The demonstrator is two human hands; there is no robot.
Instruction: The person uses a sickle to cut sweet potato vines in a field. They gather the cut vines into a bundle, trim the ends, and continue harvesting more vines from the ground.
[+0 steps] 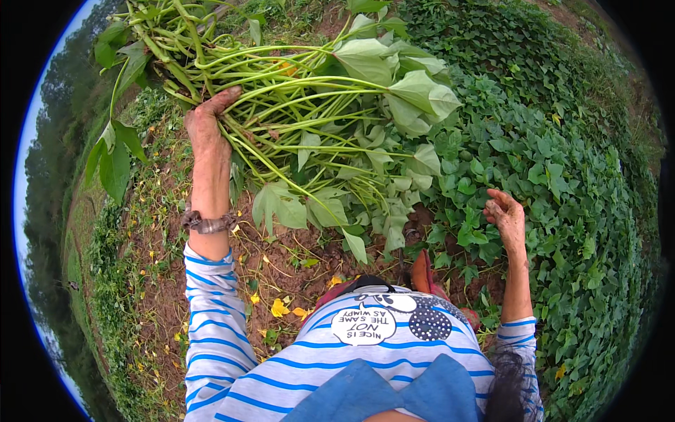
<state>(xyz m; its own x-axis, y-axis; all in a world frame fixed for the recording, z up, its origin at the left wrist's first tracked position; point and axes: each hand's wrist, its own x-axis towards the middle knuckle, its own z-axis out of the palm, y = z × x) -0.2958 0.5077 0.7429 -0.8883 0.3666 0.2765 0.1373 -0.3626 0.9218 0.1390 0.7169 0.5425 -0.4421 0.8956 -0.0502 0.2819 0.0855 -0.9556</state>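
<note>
My left hand [211,116] grips a large bundle of cut leafy vines [295,100], which look like sweet potato vines, near their thick stem ends. The long pale green stems stretch to the right and end in broad lobed leaves; several leaves also droop at the far left. Part of my palm and most fingers are hidden by the bundle. At the right, my right hand [506,213] is held above the growing vines [553,184], with its fingers curled and nothing visible in them. A brown band [208,222] circles my left wrist.
Reddish-brown soil [285,258] with thin stems and yellow leaves [279,307] lies below the bundle. Dense green vines cover the ground on the right. A reddish boot [422,271] shows beyond my striped shirt. Trees [50,158] stand at the far left.
</note>
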